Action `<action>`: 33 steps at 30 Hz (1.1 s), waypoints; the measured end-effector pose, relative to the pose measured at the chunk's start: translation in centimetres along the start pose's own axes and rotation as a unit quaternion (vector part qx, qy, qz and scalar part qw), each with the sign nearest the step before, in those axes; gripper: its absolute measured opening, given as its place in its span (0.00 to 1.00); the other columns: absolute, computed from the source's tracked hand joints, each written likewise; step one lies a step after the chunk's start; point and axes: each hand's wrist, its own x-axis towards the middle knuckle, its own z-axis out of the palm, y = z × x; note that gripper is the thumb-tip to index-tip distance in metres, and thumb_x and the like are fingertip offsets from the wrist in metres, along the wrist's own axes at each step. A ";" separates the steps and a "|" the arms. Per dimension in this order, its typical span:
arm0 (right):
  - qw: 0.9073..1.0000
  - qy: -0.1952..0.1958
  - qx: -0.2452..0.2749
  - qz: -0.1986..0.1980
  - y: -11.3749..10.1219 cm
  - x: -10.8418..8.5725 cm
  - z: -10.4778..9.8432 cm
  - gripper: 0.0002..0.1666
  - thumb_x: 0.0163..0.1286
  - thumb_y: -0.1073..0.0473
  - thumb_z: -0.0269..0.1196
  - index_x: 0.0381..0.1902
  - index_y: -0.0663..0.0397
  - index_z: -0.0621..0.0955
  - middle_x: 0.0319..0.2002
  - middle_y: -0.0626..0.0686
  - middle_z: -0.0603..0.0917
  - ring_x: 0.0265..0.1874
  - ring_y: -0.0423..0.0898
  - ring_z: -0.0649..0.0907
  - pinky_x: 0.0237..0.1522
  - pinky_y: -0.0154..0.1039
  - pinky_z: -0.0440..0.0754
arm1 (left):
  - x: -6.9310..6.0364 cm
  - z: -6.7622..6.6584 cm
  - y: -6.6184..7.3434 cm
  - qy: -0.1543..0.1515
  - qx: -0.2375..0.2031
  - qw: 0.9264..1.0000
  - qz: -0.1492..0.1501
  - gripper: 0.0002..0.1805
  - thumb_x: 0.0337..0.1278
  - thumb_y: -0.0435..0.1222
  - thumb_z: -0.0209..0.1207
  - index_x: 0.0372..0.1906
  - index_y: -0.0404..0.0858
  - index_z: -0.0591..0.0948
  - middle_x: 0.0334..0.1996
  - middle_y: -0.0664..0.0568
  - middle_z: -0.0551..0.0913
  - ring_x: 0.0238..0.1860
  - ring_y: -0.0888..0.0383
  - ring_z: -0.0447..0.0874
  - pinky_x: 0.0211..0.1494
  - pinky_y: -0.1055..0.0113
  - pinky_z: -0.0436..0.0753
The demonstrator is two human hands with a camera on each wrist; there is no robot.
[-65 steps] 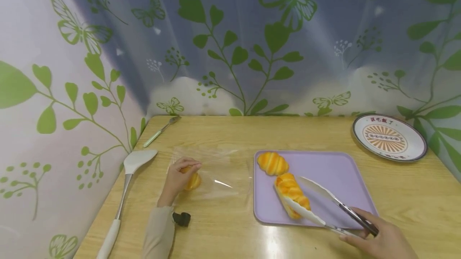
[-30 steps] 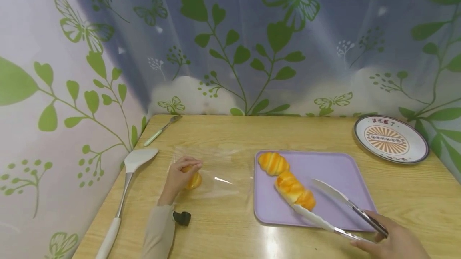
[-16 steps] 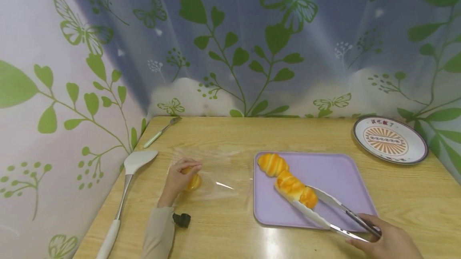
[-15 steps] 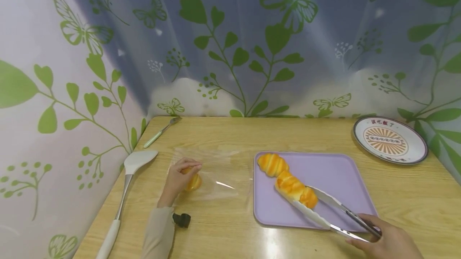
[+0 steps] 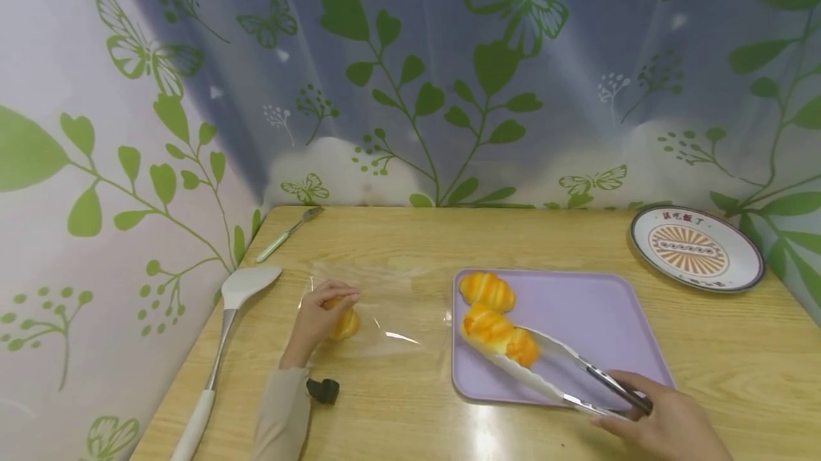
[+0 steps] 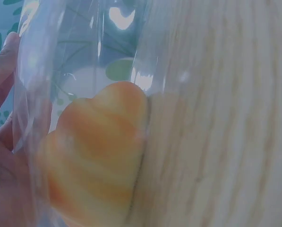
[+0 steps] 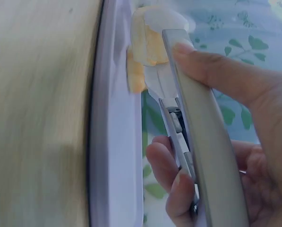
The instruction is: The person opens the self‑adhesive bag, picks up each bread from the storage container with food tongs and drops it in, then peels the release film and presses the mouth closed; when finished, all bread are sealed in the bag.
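The left hand (image 5: pixel 323 311) curls, grip unclear, over a small bun (image 5: pixel 347 323) already in or under clear plastic (image 5: pixel 404 304), and the right hand (image 5: pixel 670 418) grips tongs (image 5: pixel 541 384) around a roll (image 5: pixel 490 329) at nine o'clock on the tray (image 5: pixel 606 308), a second bun (image 5: pixel 487 291) left at ten.

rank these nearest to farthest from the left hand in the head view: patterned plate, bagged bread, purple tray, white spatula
From the left hand:
1. Bagged bread: right at the hand, partly hidden by it.
2. White spatula: on its left.
3. Purple tray: on its right.
4. Patterned plate: far right, toward the back.
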 end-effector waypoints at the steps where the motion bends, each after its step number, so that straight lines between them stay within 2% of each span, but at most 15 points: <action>1: 1.000 0.015 0.009 -0.017 -0.4 0.1 0.2 0.43 0.49 0.35 0.74 0.57 0.55 0.80 0.28 0.48 0.80 0.27 0.39 0.74 0.29 0.34 0.71 | 0.0 0.0 0.0 -0.001 -0.001 1.000 0.001 0.08 0.56 0.27 0.65 0.38 0.25 0.86 0.41 0.36 0.85 0.43 0.75 0.74 0.52 0.82 0.75; 4: 0.993 0.075 0.031 -0.084 -1.8 0.5 0.7 0.39 0.45 0.40 0.78 0.52 0.53 0.83 0.22 0.42 0.76 0.22 0.32 0.69 0.24 0.30 0.67 | 0.0 -0.1 0.0 -0.004 -0.008 1.000 0.005 0.08 0.56 0.27 0.65 0.38 0.25 0.85 0.41 0.36 0.85 0.43 0.75 0.74 0.52 0.82 0.75; 8: 0.982 0.114 0.038 -0.147 -3.9 1.9 0.8 0.37 0.41 0.43 0.79 0.49 0.53 0.84 0.20 0.38 0.75 0.20 0.29 0.68 0.23 0.29 0.67 | 0.0 -0.1 0.0 -0.008 -0.015 1.000 0.006 0.08 0.56 0.27 0.64 0.39 0.24 0.85 0.41 0.35 0.84 0.44 0.75 0.74 0.52 0.82 0.75; 12: 0.977 0.110 0.027 -0.181 -6.0 3.9 0.8 0.37 0.42 0.41 0.78 0.49 0.54 0.84 0.20 0.38 0.78 0.20 0.28 0.69 0.22 0.29 0.68 | 0.1 -0.1 -0.3 -0.013 -0.026 1.000 0.004 0.08 0.56 0.26 0.64 0.39 0.23 0.84 0.42 0.33 0.83 0.44 0.76 0.74 0.53 0.82 0.75; 15: 0.973 0.105 0.013 -0.207 -7.4 5.4 1.0 0.39 0.43 0.41 0.78 0.50 0.55 0.83 0.20 0.39 0.79 0.19 0.28 0.70 0.21 0.29 0.68 | 0.3 0.1 -1.5 -0.012 -0.037 0.999 0.004 0.08 0.56 0.25 0.63 0.39 0.22 0.84 0.42 0.33 0.83 0.44 0.76 0.74 0.55 0.81 0.74; 19: 0.967 0.097 0.003 -0.234 -9.1 7.4 1.5 0.39 0.45 0.42 0.78 0.51 0.58 0.83 0.21 0.43 0.80 0.18 0.29 0.70 0.20 0.28 0.68 | 0.5 0.3 -3.4 -0.010 -0.047 0.999 0.002 0.08 0.57 0.27 0.64 0.39 0.26 0.85 0.43 0.38 0.84 0.45 0.75 0.75 0.56 0.80 0.73; 22: 0.965 0.084 0.003 -0.249 -10.3 8.8 1.9 0.38 0.46 0.43 0.77 0.51 0.59 0.82 0.20 0.44 0.79 0.17 0.30 0.69 0.20 0.28 0.68 | 0.5 0.3 -3.9 -0.009 -0.053 0.998 0.011 0.07 0.57 0.29 0.64 0.39 0.28 0.86 0.42 0.43 0.84 0.46 0.74 0.76 0.56 0.80 0.74; 24: 0.965 0.072 0.002 -0.251 -10.9 9.6 2.2 0.38 0.47 0.43 0.77 0.52 0.59 0.82 0.20 0.43 0.77 0.17 0.32 0.69 0.19 0.29 0.68 | 0.5 0.3 -4.1 -0.008 -0.061 0.998 0.023 0.07 0.57 0.29 0.64 0.39 0.29 0.86 0.41 0.44 0.84 0.46 0.73 0.76 0.56 0.79 0.75; 29: 0.969 0.039 0.009 -0.242 -11.8 10.6 2.0 0.39 0.47 0.43 0.77 0.53 0.57 0.82 0.23 0.46 0.81 0.19 0.34 0.72 0.21 0.32 0.71 | 0.5 0.3 -4.4 0.001 -0.063 0.997 0.049 0.07 0.57 0.28 0.64 0.40 0.28 0.86 0.40 0.44 0.84 0.45 0.73 0.77 0.56 0.80 0.76; 33: 0.970 0.024 0.015 -0.240 -11.8 10.6 1.4 0.40 0.48 0.42 0.76 0.56 0.56 0.81 0.25 0.48 0.83 0.19 0.35 0.72 0.22 0.32 0.71 | 0.7 0.2 -4.5 0.012 -0.065 0.997 0.043 0.07 0.57 0.26 0.63 0.39 0.26 0.86 0.40 0.44 0.84 0.44 0.75 0.77 0.54 0.82 0.76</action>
